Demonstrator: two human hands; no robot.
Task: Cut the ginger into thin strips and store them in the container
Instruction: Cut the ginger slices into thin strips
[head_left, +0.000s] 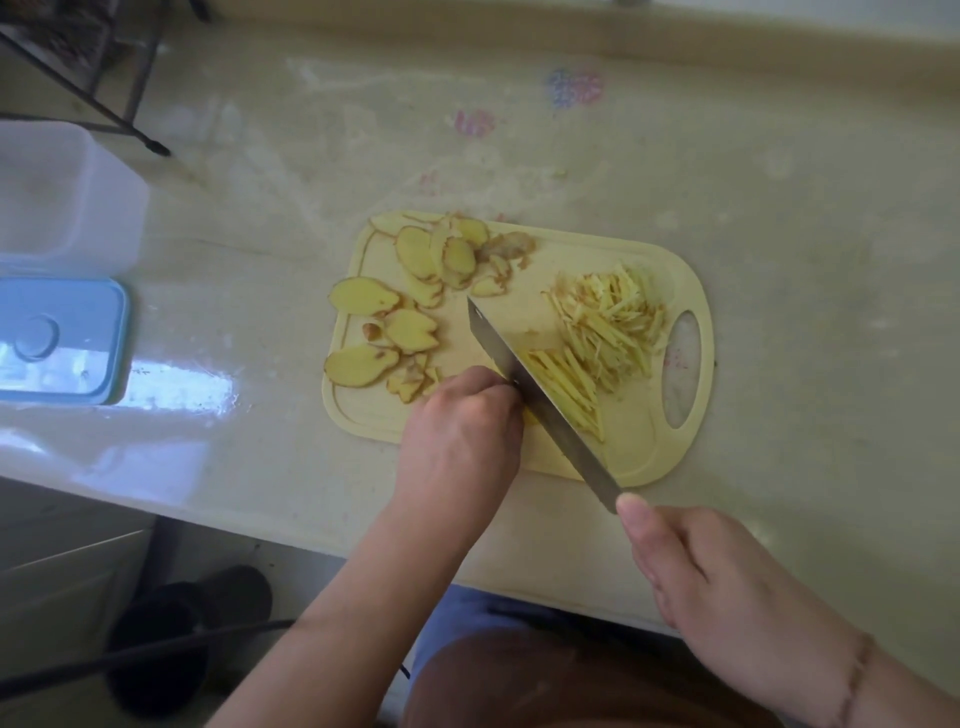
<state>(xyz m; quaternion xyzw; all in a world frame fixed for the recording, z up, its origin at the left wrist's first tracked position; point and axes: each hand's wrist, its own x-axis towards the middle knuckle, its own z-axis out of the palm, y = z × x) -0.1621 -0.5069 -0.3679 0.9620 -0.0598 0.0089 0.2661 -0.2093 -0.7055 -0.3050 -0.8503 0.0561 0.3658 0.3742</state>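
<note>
Left hand (462, 415) curls down on a ginger stack (524, 410) on the cutting board (639, 457), knuckles against the knife (540, 400) the right hand (706, 577) grips — fingertip nick likely if the stack slips — container (67, 197) sits well apart, left.

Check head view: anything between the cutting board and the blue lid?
Nothing. In the head view the stretch of countertop between the cutting board and the blue lid is bare, showing only glare.
</note>
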